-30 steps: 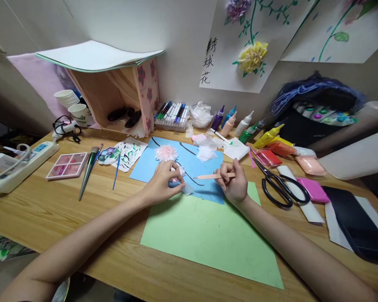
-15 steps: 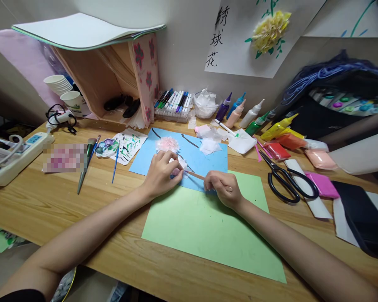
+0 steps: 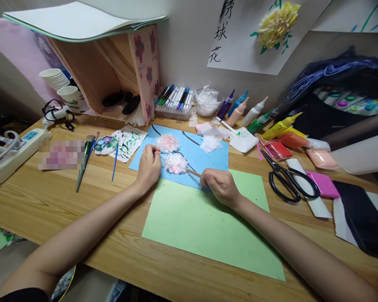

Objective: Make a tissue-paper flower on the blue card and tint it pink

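Note:
A light blue paper (image 3: 206, 161) lies in front of me with dark curved lines on it. On its left half sit two ruffled tissue paper flowers, a pink one (image 3: 168, 143) behind and a paler pink-white one (image 3: 175, 162) nearer me. My right hand (image 3: 220, 184) is closed around a thin brown stick (image 3: 193, 173), whose tip reaches the right edge of the paler flower. My left hand (image 3: 148, 170) is curled with its fingertips together at the left of both flowers; anything in them is hidden. Under my right forearm is a green paper (image 3: 214, 226).
Scissors (image 3: 290, 180) and packets of clay (image 3: 323, 184) lie to the right. Paint bottles (image 3: 237, 111) and a bowl of tissue (image 3: 207, 100) stand behind. White tissue pieces (image 3: 211, 142) rest on the blue paper's far right. Brushes (image 3: 85, 161) and a power strip (image 3: 19, 157) are at left.
My left hand has moved left off the paler flower, which now shows in full. The right hand still holds the stick, in nearly the same place.

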Demonstrator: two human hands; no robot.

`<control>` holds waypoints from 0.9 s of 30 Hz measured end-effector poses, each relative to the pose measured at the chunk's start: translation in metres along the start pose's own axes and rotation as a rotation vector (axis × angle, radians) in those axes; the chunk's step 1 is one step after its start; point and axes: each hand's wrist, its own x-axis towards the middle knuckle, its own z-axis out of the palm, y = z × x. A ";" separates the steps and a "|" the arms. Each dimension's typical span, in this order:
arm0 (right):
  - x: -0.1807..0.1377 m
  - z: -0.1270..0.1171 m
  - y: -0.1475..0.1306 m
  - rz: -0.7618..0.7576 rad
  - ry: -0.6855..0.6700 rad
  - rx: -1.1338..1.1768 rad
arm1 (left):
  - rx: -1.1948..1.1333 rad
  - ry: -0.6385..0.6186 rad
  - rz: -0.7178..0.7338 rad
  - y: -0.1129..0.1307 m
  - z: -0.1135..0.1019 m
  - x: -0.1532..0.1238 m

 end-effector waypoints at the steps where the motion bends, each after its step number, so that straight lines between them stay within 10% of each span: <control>1: 0.003 0.001 -0.002 0.027 0.005 0.009 | 0.002 -0.006 -0.013 -0.001 0.000 0.001; 14: 0.117 0.005 -0.019 0.547 -0.142 0.042 | 0.043 -0.070 0.009 -0.003 0.002 0.005; 27: 0.014 -0.008 0.001 0.114 0.205 0.259 | 0.051 -0.080 0.026 -0.001 0.002 0.004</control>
